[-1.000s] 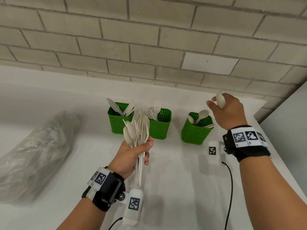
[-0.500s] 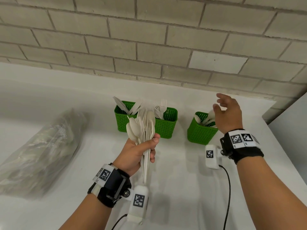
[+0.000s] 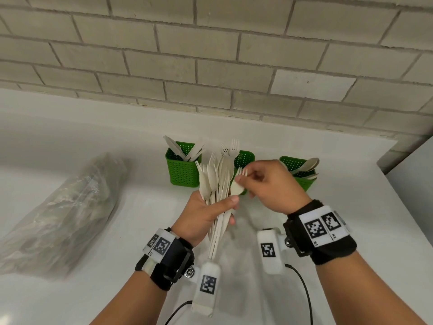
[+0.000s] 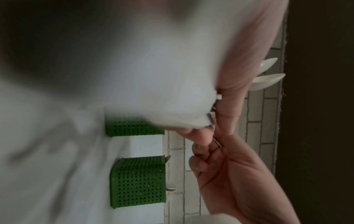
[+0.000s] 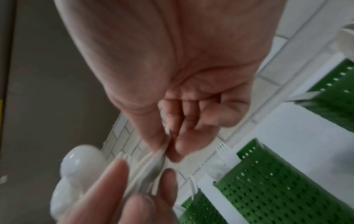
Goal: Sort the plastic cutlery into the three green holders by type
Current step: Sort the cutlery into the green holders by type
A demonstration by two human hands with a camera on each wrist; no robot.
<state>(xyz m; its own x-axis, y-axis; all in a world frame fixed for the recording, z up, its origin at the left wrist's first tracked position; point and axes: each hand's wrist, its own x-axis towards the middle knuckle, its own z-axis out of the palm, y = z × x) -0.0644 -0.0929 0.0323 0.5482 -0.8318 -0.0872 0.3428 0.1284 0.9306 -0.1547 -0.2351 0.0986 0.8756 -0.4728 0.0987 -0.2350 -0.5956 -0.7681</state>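
Note:
My left hand [image 3: 225,207] grips a bundle of white plastic cutlery [image 3: 216,181] upright in front of the three green holders. My right hand [image 3: 243,177] has thumb and forefinger pinched on a fork [image 3: 241,171] at the bundle's right side; the right wrist view shows that pinch [image 5: 164,149] on thin white plastic. The left holder [image 3: 182,170] has knives, the middle holder [image 3: 244,158] forks, and the right holder [image 3: 302,181] spoons [image 3: 308,165]. Both hands partly hide the middle holder.
A crumpled clear plastic bag [image 3: 58,207] lies on the white counter [image 3: 117,277] at the left. A brick wall [image 3: 210,66] stands right behind the holders. The counter's edge [image 3: 398,184] runs along the right, close to the right holder.
My right hand let go of a spoon over the right holder, then moved left to the bundle and pinched a fork. The left hand kept its grip on the bundle.

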